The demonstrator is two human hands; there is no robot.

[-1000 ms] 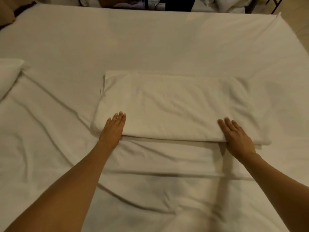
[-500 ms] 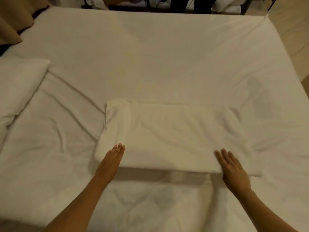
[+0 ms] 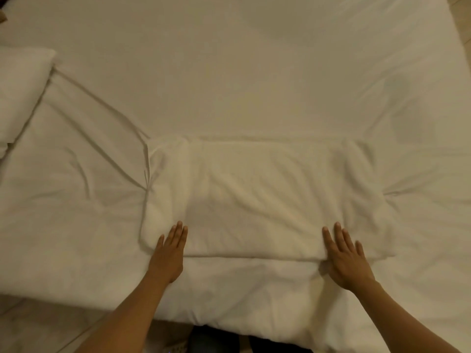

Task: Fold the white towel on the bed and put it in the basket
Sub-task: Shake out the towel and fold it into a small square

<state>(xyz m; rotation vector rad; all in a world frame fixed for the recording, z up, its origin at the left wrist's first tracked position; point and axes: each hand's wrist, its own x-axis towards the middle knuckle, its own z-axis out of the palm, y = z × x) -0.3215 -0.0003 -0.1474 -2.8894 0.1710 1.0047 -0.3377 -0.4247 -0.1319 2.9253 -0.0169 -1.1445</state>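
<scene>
The white towel (image 3: 265, 200) lies folded into a wide rectangle on the bed (image 3: 229, 72), near its front edge. My left hand (image 3: 169, 253) rests flat, palm down, on the towel's near left corner, fingers together and pointing away from me. My right hand (image 3: 345, 256) lies flat on the near right part of the towel's front edge, fingers slightly spread. Neither hand grips the cloth. No basket is in view.
A white pillow (image 3: 20, 93) sits at the left edge of the bed. The sheet is creased to the left of the towel. The bed's front edge (image 3: 229, 324) runs just below my forearms, with pale floor (image 3: 38, 324) at the lower left.
The view has tilted down, so the towel and both hands sit lower in the frame. My right hand's fingers have spread a little; both hands stay flat on the towel's front edge.
</scene>
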